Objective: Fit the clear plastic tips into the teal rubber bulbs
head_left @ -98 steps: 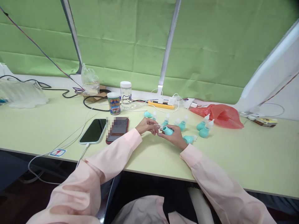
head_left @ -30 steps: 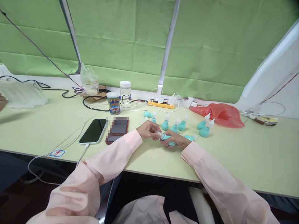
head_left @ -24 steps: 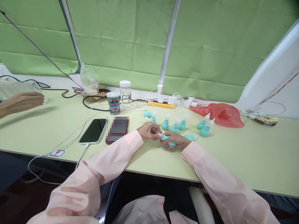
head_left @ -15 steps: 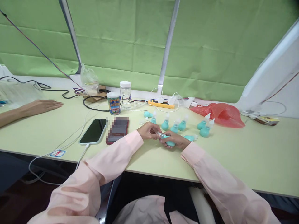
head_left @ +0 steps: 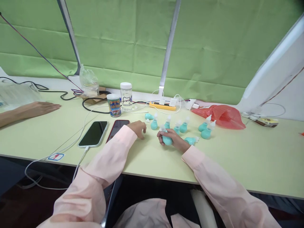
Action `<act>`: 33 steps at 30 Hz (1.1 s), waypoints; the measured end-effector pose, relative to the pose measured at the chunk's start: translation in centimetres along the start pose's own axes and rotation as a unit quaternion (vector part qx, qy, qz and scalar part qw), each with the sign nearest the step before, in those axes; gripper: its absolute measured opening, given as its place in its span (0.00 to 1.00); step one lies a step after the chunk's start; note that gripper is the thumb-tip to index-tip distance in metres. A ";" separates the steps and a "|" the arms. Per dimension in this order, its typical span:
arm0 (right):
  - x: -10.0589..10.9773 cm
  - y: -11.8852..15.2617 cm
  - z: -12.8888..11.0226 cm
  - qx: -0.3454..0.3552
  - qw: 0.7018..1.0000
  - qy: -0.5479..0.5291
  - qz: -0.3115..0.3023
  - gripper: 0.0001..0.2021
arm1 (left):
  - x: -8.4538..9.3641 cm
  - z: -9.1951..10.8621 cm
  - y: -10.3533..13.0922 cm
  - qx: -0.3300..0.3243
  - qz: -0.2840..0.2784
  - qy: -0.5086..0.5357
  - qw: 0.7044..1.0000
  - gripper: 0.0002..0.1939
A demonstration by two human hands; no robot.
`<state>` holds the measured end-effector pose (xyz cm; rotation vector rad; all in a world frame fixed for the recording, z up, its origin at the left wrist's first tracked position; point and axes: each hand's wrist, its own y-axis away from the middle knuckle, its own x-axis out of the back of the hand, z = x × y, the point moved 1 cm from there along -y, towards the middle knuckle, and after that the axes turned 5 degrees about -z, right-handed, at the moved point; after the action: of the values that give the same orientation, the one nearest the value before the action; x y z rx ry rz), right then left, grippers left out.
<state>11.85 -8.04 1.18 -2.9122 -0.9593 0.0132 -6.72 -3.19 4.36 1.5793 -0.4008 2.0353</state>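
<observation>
My right hand (head_left: 173, 138) is wrapped round a teal bulb (head_left: 167, 140) whose clear top points up. To its left, my left hand (head_left: 139, 128) hovers above the table with its fingers curved and apart, holding nothing. A small white tip (head_left: 148, 120) lies just beyond it, beside a teal bulb on its side (head_left: 149, 116). Several teal bulbs with clear tops (head_left: 154, 123) stand behind my hands. Two with white tips (head_left: 205, 133) are farther right. Another bulb (head_left: 189, 140) lies by my right wrist.
Two phones (head_left: 93, 134) lie at the left, with a patterned cup (head_left: 114, 106) and a lidded jar (head_left: 126, 95) behind. A yellow power strip (head_left: 162, 106) and a red bag (head_left: 220, 117) are at the back. Another person's hand (head_left: 40, 109) rests at the far left.
My left hand has let go of the clear top of the bulb and moved left. My right hand still holds the bulb, now turned more upright.
</observation>
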 end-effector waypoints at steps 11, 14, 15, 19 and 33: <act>-0.4 0.1 0.2 0.038 0.964 0.256 0.062 0.13 | -0.5 0.9 -0.4 -0.054 0.107 0.050 0.992 0.05; -0.3 0.0 0.5 0.048 0.948 0.303 0.087 0.13 | 0.1 2.0 0.0 -0.105 0.178 0.250 0.946 0.07; -0.3 0.0 0.6 0.051 0.943 0.315 0.096 0.13 | 0.1 2.3 0.1 -0.118 0.170 0.325 0.923 0.09; -0.1 0.0 0.7 0.068 0.924 0.349 0.138 0.13 | 0.0 2.9 0.2 -0.133 0.090 0.526 0.835 0.15; -0.3 0.1 0.9 0.092 0.875 0.428 0.208 0.14 | -1.5 2.6 -0.7 -0.088 0.094 0.621 0.774 0.17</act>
<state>11.68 -8.23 0.22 -2.4297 -0.1631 -0.9933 -4.00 -4.36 3.60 -0.1404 -0.1923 2.5695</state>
